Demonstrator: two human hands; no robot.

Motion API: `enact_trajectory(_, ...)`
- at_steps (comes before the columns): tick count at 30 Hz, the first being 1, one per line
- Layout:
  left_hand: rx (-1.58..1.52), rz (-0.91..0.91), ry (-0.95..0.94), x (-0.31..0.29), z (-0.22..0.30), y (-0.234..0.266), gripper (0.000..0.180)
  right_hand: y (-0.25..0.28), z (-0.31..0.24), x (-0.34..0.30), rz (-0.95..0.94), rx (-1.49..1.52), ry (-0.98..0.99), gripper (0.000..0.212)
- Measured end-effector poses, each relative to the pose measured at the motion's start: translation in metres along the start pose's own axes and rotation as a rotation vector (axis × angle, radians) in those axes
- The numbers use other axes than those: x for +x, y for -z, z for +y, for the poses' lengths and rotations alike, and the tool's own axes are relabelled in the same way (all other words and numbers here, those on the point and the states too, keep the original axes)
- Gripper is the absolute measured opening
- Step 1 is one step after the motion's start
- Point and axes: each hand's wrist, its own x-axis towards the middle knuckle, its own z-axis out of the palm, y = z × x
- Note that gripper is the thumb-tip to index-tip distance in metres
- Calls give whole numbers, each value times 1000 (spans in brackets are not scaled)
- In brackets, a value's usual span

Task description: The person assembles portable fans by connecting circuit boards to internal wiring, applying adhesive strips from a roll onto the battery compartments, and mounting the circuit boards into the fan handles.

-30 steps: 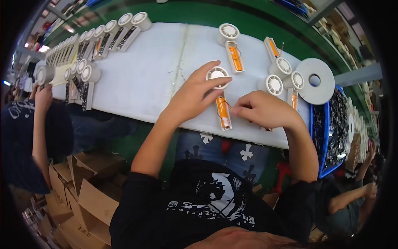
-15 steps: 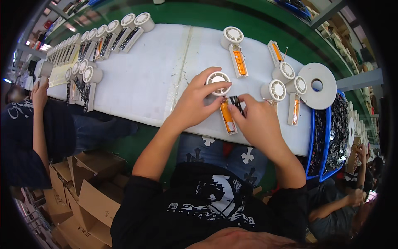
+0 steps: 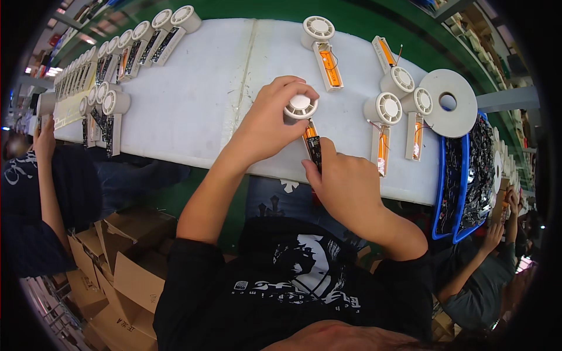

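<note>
The black circuit board [image 3: 315, 150], held up beside the handle half a second ago, now lies lengthwise over the orange battery [image 3: 308, 131], hiding most of it; this suggests the board is being fitted into the handle, though whether it is seated cannot be told. The right hand [image 3: 348, 184] has a narrow grip, pinching the board's near end between thumb and fingers. The left hand [image 3: 263, 123] keeps its grip curled around the white fan head [image 3: 300, 106], handle toward the person, near the worktop's [image 3: 199, 111] front edge.
</note>
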Motion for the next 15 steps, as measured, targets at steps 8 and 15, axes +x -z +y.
enact_trajectory(8,358,-255,253,17,32,5,65,15,27,3,43,467,-47,31)
enact_trajectory(15,-389,-11,136,-24,-13,-3,81,-30,18,1,415,308,166,30)
